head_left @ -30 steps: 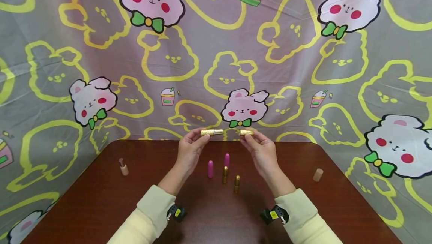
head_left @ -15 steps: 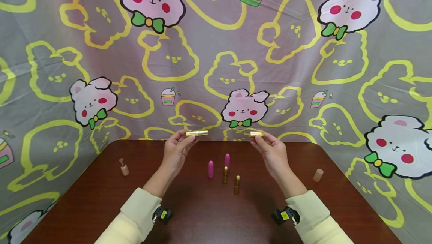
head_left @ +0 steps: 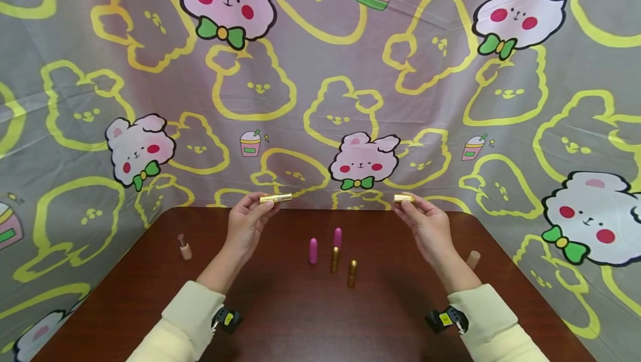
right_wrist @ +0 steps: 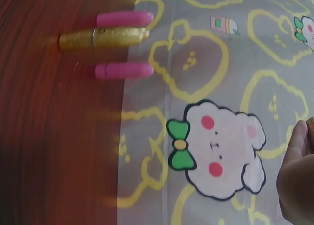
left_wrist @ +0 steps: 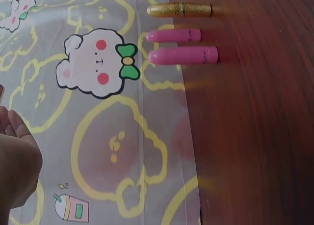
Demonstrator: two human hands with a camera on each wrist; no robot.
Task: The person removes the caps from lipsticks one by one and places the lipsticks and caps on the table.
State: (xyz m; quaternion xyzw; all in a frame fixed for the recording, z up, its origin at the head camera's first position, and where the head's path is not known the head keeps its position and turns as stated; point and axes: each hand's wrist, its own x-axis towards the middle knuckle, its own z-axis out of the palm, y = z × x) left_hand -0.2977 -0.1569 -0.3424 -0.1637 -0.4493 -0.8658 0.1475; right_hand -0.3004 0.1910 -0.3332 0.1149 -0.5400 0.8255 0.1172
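In the head view my left hand [head_left: 245,226] pinches a gold lipstick base [head_left: 275,198] between thumb and fingers, its slimmer inner tube pointing right. Level with it, my right hand [head_left: 430,226] holds a short gold lipstick cap [head_left: 402,198], turned toward the base. A wide gap separates the two pieces, both raised above the table's far edge. Below and between the hands, two pink lipsticks [head_left: 313,251] and two gold lipsticks [head_left: 353,273] stand upright. The wrist views show each hand only at the edge, with what it holds mostly hidden.
An uncapped beige lipstick [head_left: 185,248] stands on the left of the brown table [head_left: 300,323]. A beige cap [head_left: 473,259] stands at the right, partly covered by the right forearm. A cartoon-printed cloth [head_left: 425,100] hangs behind and at both sides.
The hands have moved apart, the left hand leftward with the lipstick base and the right hand rightward with the cap. The gap between the pieces has widened; the standing lipsticks have stayed put.
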